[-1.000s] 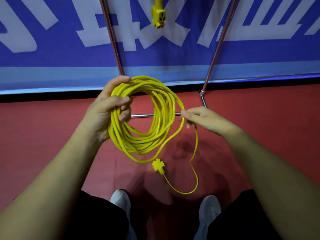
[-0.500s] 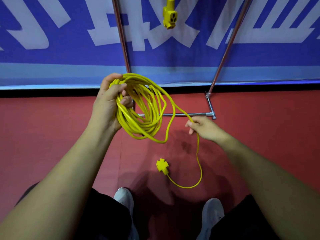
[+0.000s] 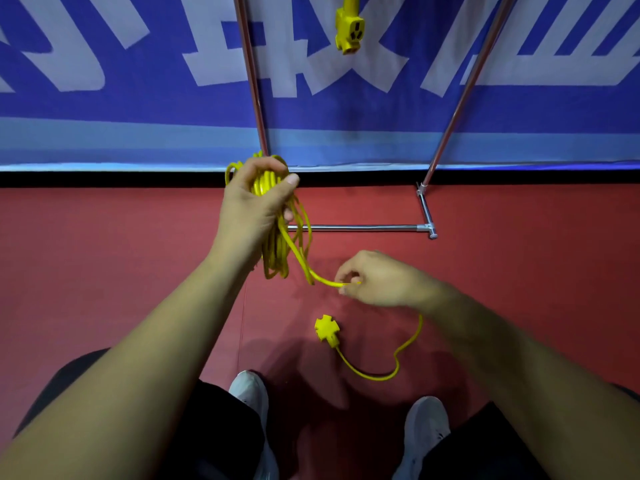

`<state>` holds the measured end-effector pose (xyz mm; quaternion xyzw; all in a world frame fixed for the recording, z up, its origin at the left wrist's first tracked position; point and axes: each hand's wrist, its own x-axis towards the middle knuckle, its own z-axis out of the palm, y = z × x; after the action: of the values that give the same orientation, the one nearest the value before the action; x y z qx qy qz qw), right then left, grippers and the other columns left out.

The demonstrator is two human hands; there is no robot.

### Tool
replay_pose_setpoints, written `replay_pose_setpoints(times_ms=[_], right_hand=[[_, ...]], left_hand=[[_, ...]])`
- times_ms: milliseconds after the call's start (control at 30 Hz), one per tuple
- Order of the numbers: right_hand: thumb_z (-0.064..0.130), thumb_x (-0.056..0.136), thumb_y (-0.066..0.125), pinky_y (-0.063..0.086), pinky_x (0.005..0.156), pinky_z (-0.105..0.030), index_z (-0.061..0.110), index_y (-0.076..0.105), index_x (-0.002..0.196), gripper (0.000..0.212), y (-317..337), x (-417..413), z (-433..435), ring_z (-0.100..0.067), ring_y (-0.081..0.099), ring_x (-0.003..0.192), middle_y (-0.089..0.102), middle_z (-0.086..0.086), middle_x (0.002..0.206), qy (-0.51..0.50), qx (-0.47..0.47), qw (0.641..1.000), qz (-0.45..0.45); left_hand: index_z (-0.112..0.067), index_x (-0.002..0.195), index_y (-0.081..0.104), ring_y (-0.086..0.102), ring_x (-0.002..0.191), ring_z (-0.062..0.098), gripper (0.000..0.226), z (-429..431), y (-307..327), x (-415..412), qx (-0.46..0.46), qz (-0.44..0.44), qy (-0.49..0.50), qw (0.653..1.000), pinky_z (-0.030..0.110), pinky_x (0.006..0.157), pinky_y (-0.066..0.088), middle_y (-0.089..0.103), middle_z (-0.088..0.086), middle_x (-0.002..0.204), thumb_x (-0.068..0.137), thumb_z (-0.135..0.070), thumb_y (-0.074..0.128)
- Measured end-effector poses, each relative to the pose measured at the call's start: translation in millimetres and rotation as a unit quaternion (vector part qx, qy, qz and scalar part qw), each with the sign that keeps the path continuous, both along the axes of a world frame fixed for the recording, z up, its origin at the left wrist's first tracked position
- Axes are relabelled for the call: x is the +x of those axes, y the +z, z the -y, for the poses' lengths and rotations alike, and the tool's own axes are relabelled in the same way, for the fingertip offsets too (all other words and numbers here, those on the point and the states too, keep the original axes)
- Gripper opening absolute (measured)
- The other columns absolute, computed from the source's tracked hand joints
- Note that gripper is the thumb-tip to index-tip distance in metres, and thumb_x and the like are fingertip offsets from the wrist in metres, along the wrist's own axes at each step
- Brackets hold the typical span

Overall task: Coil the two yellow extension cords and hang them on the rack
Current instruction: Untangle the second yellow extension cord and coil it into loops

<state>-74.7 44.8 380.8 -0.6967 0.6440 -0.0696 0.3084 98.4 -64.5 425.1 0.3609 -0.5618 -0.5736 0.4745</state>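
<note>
Left hand grips the coiled yellow cord; right hand pinches its loose tail.

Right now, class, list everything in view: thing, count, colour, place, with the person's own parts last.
Smooth floor: one, red, lower half.
Wall banner: one, blue with white lettering, upper half.
Chrome metal rack: one, silver, before the banner.
Hanging socket end: one, yellow, top centre between the rack's poles.
Coiled yellow extension cord: one, yellow, held at centre.
Loose cord tail: one, yellow, from coil down to floor.
Cross-shaped socket head: one, yellow, at the tail's end.
Shoes: two, white, bottom edge.
Left hand: one, grips the coil.
Right hand: one, pinches the tail.
</note>
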Motion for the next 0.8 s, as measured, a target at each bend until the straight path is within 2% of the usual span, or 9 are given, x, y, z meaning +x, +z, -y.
replay_pose_setpoints(times_ms=[100, 167, 233, 333, 400, 500, 600, 700, 800], right_hand=[[0.006, 0.088, 0.061, 0.034, 0.062, -0.010, 0.015, 0.070, 0.113, 0.028, 32.7, 3.6, -7.8, -0.001, 0.047, 0.072, 0.060, 0.008, 0.079, 0.079, 0.016, 0.995, 0.054], [0.007, 0.089, 0.064, 0.038, 0.068, -0.012, 0.017, 0.070, 0.114, 0.028, 46.1, -1.5, -10.0, 0.000, 0.050, 0.072, 0.065, 0.007, 0.086, 0.081, -0.018, 0.989, 0.120], [0.005, 0.088, 0.066, 0.040, 0.067, -0.017, 0.018, 0.072, 0.108, 0.025, 51.6, -9.3, -9.7, 0.000, 0.051, 0.069, 0.065, 0.005, 0.082, 0.024, -0.054, 0.978, 0.201], [-0.007, 0.085, 0.064, 0.042, 0.056, -0.016, 0.011, 0.069, 0.099, 0.023, 54.6, -13.3, -7.6, -0.002, 0.054, 0.060, 0.068, -0.004, 0.073, -0.090, -0.088, 0.928, 0.350], [-0.011, 0.085, 0.061, 0.040, 0.050, -0.016, 0.007, 0.065, 0.094, 0.020, 53.4, -12.6, -5.0, -0.003, 0.054, 0.054, 0.068, -0.010, 0.071, -0.141, -0.117, 0.902, 0.392], [-0.007, 0.085, 0.065, 0.038, 0.046, -0.017, 0.010, 0.063, 0.085, 0.017, 51.4, -15.4, -0.1, -0.004, 0.051, 0.049, 0.065, -0.009, 0.066, -0.189, -0.165, 0.880, 0.404], [0.004, 0.084, 0.072, 0.036, 0.043, -0.019, 0.007, 0.063, 0.082, 0.010, 49.4, -24.0, 2.2, -0.007, 0.046, 0.043, 0.060, -0.010, 0.061, -0.217, -0.184, 0.879, 0.382], [0.014, 0.086, 0.071, 0.042, 0.048, -0.021, 0.007, 0.063, 0.083, 0.010, 39.2, -46.0, -0.7, -0.012, 0.050, 0.048, 0.059, -0.007, 0.060, -0.200, -0.123, 0.917, 0.322], [0.004, 0.091, 0.063, 0.048, 0.062, -0.018, 0.004, 0.064, 0.093, 0.002, 30.1, -69.1, -6.1, -0.007, 0.056, 0.059, 0.061, -0.002, 0.066, -0.142, -0.075, 0.950, 0.268]], left_hand=[[-0.009, 0.099, 0.057, 0.051, 0.040, 0.015, 0.019, -1.9, -7.2, -2.5, -0.001, 0.073, -0.047, 0.996, 0.022, 0.040, 0.041, 0.051, 0.011, 0.064, 0.087, -0.010, 0.071], [-0.005, 0.100, 0.057, 0.050, 0.040, 0.015, 0.021, -3.5, -10.4, -1.7, 0.017, 0.105, -0.104, 0.989, 0.022, 0.040, 0.041, 0.051, 0.008, 0.061, 0.086, -0.010, 0.072], [-0.006, 0.099, 0.058, 0.049, 0.041, 0.016, 0.020, -7.0, -13.4, -1.9, 0.038, 0.109, -0.168, 0.979, 0.022, 0.041, 0.043, 0.052, 0.007, 0.059, 0.085, -0.010, 0.072], [-0.013, 0.097, 0.062, 0.049, 0.055, 0.023, 0.018, -14.4, -16.1, -4.8, 0.080, 0.080, -0.248, 0.962, 0.026, 0.051, 0.044, 0.052, 0.015, 0.069, 0.083, -0.018, 0.072], [-0.016, 0.099, 0.063, 0.052, 0.062, 0.028, 0.018, -19.3, -15.2, -8.2, 0.116, 0.052, -0.294, 0.947, 0.029, 0.055, 0.046, 0.054, 0.017, 0.077, 0.084, -0.023, 0.069], [-0.016, 0.103, 0.059, 0.064, 0.052, 0.023, 0.021, -25.9, -10.9, -13.3, 0.152, 0.024, -0.328, 0.932, 0.022, 0.044, 0.049, 0.061, 0.008, 0.069, 0.086, -0.026, 0.061], [-0.018, 0.103, 0.061, 0.059, 0.046, 0.020, 0.032, -28.0, -9.4, -15.4, 0.151, -0.022, -0.337, 0.929, 0.025, 0.045, 0.048, 0.057, 0.005, 0.065, 0.078, -0.035, 0.071], [-0.022, 0.097, 0.063, 0.051, 0.041, 0.017, 0.027, -23.8, -4.5, -13.1, 0.141, -0.057, -0.313, 0.938, 0.021, 0.041, 0.043, 0.056, 0.003, 0.065, 0.075, -0.029, 0.076], [-0.020, 0.095, 0.059, 0.046, 0.038, 0.016, 0.022, -17.5, 3.2, -8.1, 0.138, -0.058, -0.284, 0.947, 0.020, 0.040, 0.041, 0.055, 0.001, 0.064, 0.081, -0.009, 0.072]])
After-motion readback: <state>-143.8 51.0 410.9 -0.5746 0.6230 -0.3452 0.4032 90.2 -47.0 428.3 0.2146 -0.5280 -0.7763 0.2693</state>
